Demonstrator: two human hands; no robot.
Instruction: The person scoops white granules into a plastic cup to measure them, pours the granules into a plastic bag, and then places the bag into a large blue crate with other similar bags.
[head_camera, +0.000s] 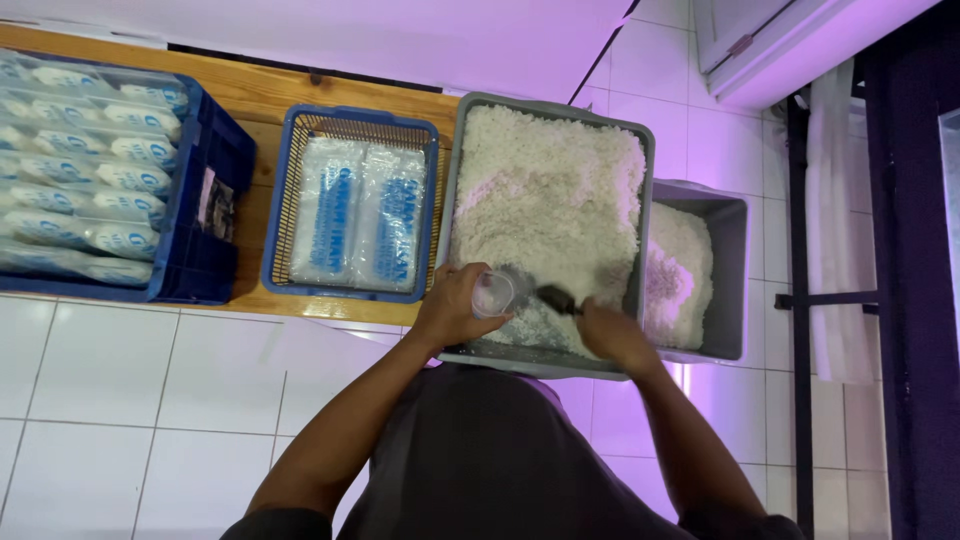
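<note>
Clear blue-printed packets (357, 215) in blue basket (283, 200) left of left hand (452, 305) — gripping clear cup (492, 293); right hand (610, 333) fisted on dark scoop (556, 298) over white granules (545, 195).

Small packing workshop: grey tubs (640, 190) of white grains, crates (225, 160) of sealed bags (357, 215).

The scene is washed in a purple-pink cast, strongest along the top. Glare is seen on the floor tiles (150, 400); the right edge is left dim.
</note>
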